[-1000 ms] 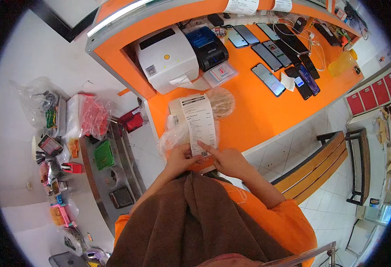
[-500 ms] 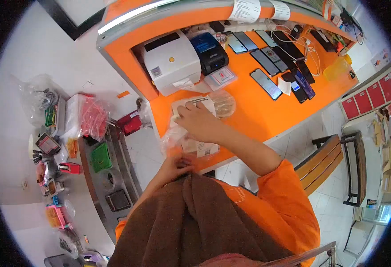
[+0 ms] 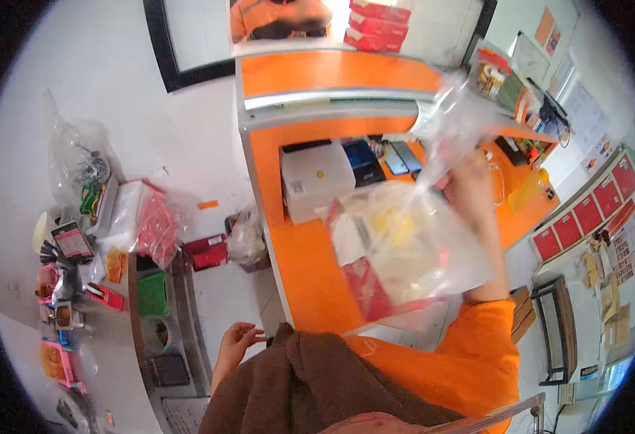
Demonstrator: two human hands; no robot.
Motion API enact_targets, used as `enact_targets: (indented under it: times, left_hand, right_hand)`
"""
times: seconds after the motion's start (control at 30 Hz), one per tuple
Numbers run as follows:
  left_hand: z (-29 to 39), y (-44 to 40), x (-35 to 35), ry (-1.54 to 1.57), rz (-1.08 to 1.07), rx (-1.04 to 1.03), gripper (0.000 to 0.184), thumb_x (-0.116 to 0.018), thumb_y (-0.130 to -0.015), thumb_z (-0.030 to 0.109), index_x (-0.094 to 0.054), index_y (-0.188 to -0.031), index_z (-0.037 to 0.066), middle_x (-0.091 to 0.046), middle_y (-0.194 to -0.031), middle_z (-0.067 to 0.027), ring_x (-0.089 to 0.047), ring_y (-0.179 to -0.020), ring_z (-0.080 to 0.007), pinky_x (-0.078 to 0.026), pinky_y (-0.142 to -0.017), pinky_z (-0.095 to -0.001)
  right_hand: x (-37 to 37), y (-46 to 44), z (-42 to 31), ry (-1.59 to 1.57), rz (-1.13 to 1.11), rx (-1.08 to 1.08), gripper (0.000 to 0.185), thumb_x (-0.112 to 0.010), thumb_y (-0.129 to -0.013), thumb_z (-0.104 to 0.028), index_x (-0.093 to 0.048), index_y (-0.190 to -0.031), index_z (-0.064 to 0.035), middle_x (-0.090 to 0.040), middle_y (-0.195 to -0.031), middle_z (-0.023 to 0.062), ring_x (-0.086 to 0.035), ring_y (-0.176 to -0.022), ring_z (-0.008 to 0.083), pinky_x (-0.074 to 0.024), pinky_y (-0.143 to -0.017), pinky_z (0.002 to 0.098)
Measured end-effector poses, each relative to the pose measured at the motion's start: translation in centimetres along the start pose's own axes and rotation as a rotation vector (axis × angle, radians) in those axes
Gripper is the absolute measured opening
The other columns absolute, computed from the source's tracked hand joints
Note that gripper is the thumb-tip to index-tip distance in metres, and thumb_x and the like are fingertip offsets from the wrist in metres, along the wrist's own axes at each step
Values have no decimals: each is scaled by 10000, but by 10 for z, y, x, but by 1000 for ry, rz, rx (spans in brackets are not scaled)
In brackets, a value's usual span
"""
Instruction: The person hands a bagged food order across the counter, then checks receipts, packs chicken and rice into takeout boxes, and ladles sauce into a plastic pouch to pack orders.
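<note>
A clear plastic bag (image 3: pixel 404 239) hangs above the orange counter (image 3: pixel 310 275), its twisted top rising past my right hand (image 3: pixel 469 181). My fingers there are closed on the neck of the bag. Through the plastic, red and white packaging and something yellow show, but motion blur hides the details. Low in the view, to the left of the counter, my left hand (image 3: pixel 239 343) is held near my body. Its fingers are loosely bent and apart, with nothing in them.
On the counter's shelf stand a white label printer (image 3: pixel 317 181), a dark blue device (image 3: pixel 362 163) and several phones. Red boxes (image 3: pixel 379 25) are stacked on the counter top, and a person in orange (image 3: pixel 277 18) is behind it. Left is a grey workbench (image 3: pixel 108 347) with supplies.
The view has swung upward. My right hand has left the papers on the counter and now holds up a filled plastic bag. My left hand has drawn away from the counter's edge.
</note>
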State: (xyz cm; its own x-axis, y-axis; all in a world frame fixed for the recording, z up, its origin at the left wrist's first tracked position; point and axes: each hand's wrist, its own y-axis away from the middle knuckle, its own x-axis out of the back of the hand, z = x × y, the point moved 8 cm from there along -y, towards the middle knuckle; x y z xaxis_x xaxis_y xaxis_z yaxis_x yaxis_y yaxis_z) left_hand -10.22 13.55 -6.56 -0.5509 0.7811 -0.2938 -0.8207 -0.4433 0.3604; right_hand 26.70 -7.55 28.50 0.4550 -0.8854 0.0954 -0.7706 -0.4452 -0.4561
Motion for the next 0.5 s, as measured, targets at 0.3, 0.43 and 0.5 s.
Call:
enact_targets:
  times: [0.3,0.43,0.5]
  left_hand:
    - [23,-6,28,18,99,3,234,-513,-880,103,-444,-1035,-57,-592,-969,-193,-618,-855,-258,-475,-792,-347]
    - [16,-13,42,83,102,-3,254,-529,-870,107,-445,-1036,-66,-594,-948,-184,-620,-826,-255,-473,-788,-321]
    - [17,-11,48,70,130,-3,251,-527,-867,97,-445,-1037,-69,-591,-944,-185,-618,-832,-255,-475,-783,-315]
  right_hand:
    - [-34,-195,-178,-29,-153,148,247,-557,-862,-295,-537,-779,-63,-451,-625,-32,-419,-545,58,-360,-485,189]
    - [-57,-259,-193,417,-80,469,316,-531,-871,-306,-565,-850,8,-531,-689,18,-491,-594,108,-411,-526,244]
    - [-64,-287,-166,114,-15,337,342,-527,-867,-309,-573,-873,29,-555,-742,51,-526,-648,145,-448,-585,277]
